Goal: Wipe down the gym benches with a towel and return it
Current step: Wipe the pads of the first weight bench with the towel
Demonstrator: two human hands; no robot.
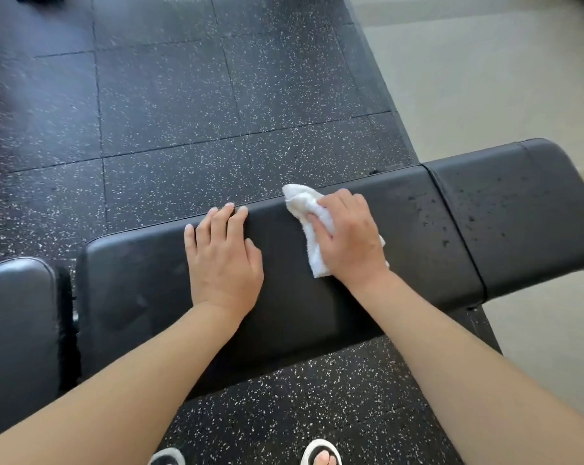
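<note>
The right hand (349, 233) lies a little right of the centre of the frame and grips a crumpled white towel (312, 226), with the fingers curled over the cloth and pressing it down on the black padded counter (414, 229). One corner of the towel sticks out toward the upper left of the hand, at the far edge of the pad, and another part shows under the wrist on the lower side. The left hand (225, 255) is just left of the centre and holds nothing; its palm rests flat on the same pad, the fingers are straight and a little spread, and the fingertips reach the far edge of the pad. The two hands are near each other but do not touch. Both bare forearms come in from the lower corners of the frame.

The counter runs across the frame from the lower left to the right edge, rising slightly to the right. A seam divides the long middle pad from a shorter end pad (525, 209) at the right, and small dark spots are visible on the surface near this seam. At the left edge there is a separate black pad (15, 330), apart from the middle pad by a narrow gap.

Under and behind the counter lies a black rubber floor (183, 95) with white speckles, made of square tiles. In the upper right of the frame a pale smooth floor (485, 78) begins. At the bottom edge two sandals (320, 454) are partly visible.
</note>
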